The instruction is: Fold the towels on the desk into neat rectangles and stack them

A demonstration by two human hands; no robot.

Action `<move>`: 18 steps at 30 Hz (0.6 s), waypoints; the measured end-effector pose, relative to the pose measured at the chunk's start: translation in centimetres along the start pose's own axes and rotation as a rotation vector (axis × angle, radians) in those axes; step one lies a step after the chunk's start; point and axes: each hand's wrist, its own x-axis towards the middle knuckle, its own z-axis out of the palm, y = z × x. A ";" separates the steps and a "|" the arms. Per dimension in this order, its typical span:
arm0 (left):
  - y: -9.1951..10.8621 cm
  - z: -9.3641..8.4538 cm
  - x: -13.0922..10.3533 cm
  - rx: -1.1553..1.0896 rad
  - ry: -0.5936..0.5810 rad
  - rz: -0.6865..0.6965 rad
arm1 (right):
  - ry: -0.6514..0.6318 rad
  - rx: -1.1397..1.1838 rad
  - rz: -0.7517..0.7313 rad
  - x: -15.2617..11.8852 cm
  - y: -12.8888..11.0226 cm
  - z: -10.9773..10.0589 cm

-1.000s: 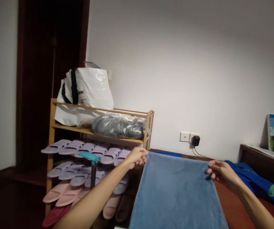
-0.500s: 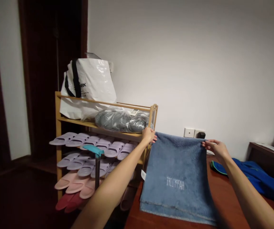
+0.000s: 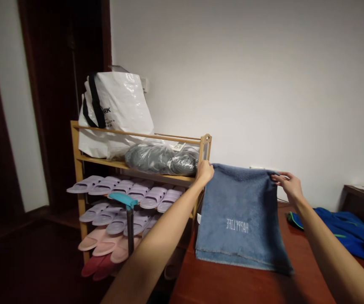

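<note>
A blue-grey towel (image 3: 239,202) hangs between my two hands, its lower part over the reddish-brown table (image 3: 220,283). White lettering on it reads mirrored, "HAPPY LIFE". My left hand (image 3: 205,172) pinches its upper left corner, beside the post of the wooden rack. The upper right corner is pinched in the fingers of my right hand (image 3: 289,185). A small white tag sticks out at the towel's left edge, and a stitched hem runs along the bottom.
A wooden rack (image 3: 78,169) at left holds slippers (image 3: 156,196), a white bag (image 3: 121,101) and a plastic-wrapped bundle (image 3: 162,158). A teal-topped handle (image 3: 123,199) stands before it. Blue cloth (image 3: 346,230) lies at right on the table. A wall rises behind.
Both hands and the towel have risen a little and shifted slightly right in view. The towel now covers most of the wall socket. Both hands still hold its corners.
</note>
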 end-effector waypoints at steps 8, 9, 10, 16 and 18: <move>-2.9 3.0 0.8 0.306 -0.058 0.115 | -0.109 -0.337 -0.066 0.8 3.9 1.6; -3.7 3.8 0.6 0.335 -0.081 0.127 | -0.142 -0.385 -0.080 0.4 4.8 2.0; -4.7 4.8 0.3 0.366 -0.107 0.141 | -0.181 -0.442 -0.089 -0.3 6.0 2.4; -13.2 9.7 -3.9 0.586 -0.380 0.166 | -0.466 -0.862 0.009 -7.4 14.4 2.2; -15.0 10.1 -4.6 0.640 -0.422 0.170 | -0.499 -0.973 0.037 -8.7 15.7 1.6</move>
